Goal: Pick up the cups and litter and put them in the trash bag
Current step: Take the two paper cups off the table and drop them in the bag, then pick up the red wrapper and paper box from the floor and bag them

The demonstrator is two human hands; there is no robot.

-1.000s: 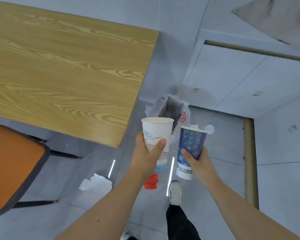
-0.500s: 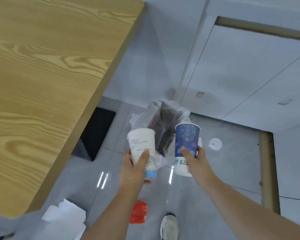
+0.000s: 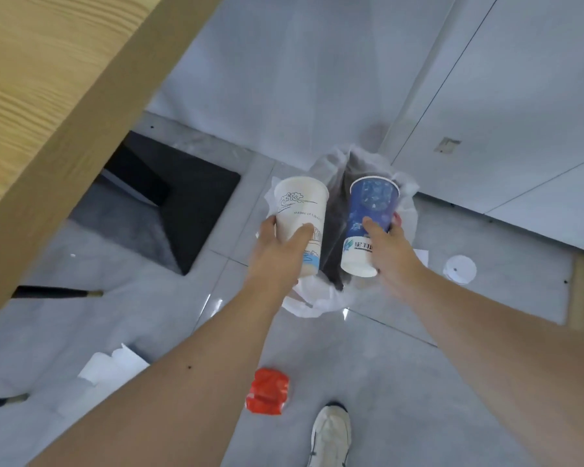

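Floor (image 3: 418, 382) of pale grey tile fills most of the scene, meeting white wall panels (image 3: 503, 96) at the far side. Wood-grain table (image 3: 31, 79) juts in from the upper left, with a dark base plate (image 3: 189, 203) on the tiles under it. White trash bag (image 3: 321, 298) stands open on the floor near the wall, its dark inside showing between the two cups. Both bare forearms reach out over it. Left hand (image 3: 277, 251) is wrapped round the lower part of a white cup (image 3: 300, 210) with a line drawing on its side, thumb across the front, holding it upright above the bag's left rim. Right hand (image 3: 390, 247) is closed round a blue cup (image 3: 368, 224) with a white base, tilted a little, above the bag's right side. The cups are near each other but apart. White paper (image 3: 112, 365) lies crumpled on the floor near the left forearm. A white shoe (image 3: 329, 436) stands at the bottom edge. Red wrapper (image 3: 267, 390) sits on the floor just left of the shoe. A round white lid (image 3: 460, 269) lies flat on the tiles to the right of the bag.
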